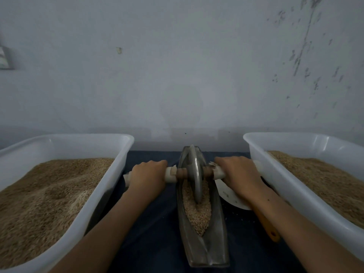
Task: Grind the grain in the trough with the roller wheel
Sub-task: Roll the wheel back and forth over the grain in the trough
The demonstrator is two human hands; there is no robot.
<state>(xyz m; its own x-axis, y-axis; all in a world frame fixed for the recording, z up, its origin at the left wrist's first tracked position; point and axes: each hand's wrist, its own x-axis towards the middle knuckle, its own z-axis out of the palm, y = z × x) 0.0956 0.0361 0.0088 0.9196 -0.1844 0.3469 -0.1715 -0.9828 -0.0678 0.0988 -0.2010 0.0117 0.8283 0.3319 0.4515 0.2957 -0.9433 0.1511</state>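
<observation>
While upright, roller wheel [195,175] parallels trough [201,241].

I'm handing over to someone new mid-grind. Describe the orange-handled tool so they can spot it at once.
Start at the big white tub of grain on the right of the dark cloth. Between it and the metal trough sits a white plate, partly under the right hand. The orange handle sticks out toward you from beneath that forearm: the only bright-coloured thing there.
</observation>
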